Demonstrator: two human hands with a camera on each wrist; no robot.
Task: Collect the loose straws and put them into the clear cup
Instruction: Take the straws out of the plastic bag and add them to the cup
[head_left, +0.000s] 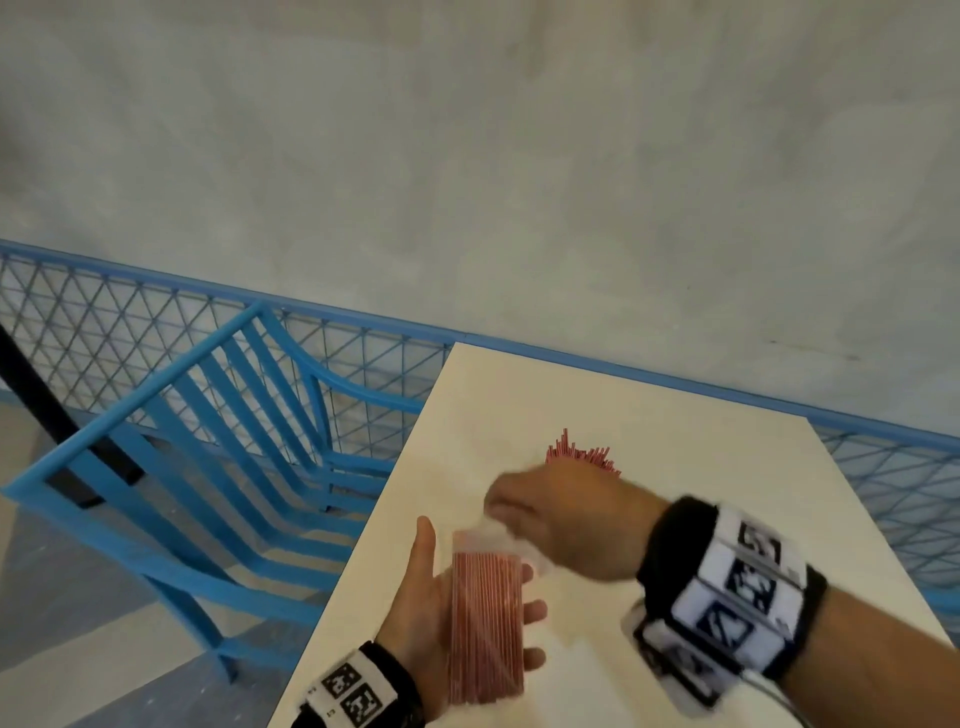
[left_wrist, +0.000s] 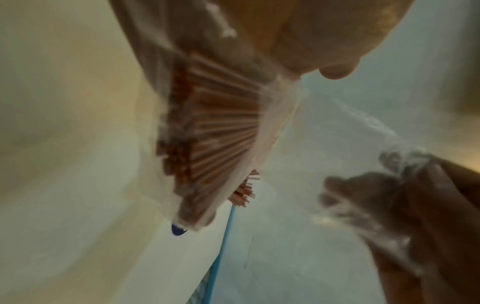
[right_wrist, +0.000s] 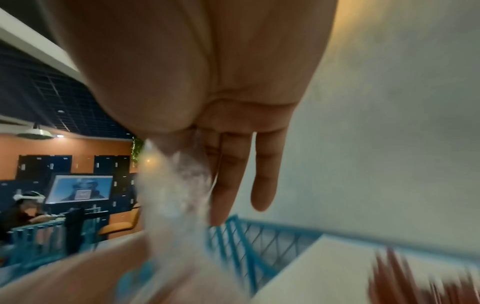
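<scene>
My left hand (head_left: 436, 587) lies palm up over the table's near left corner, and its fingers (head_left: 535, 608) curl round a clear plastic bag of red straws (head_left: 485, 618). My right hand (head_left: 501, 509) pinches the crumpled open top of that bag (right_wrist: 176, 185) between thumb and forefinger, with the other fingers (right_wrist: 262, 181) straight. In the left wrist view the packed straws (left_wrist: 221, 131) show end-on through the plastic. Behind my right hand a bunch of red straws (head_left: 584, 456) stands upright. What holds them is hidden, and no clear cup shows.
The cream table (head_left: 701, 457) runs away from me to a blue mesh fence (head_left: 104, 312) in front of a grey wall. A blue slatted chair (head_left: 208, 415) stands off the table's left edge. A seated person (right_wrist: 23, 211) is far behind.
</scene>
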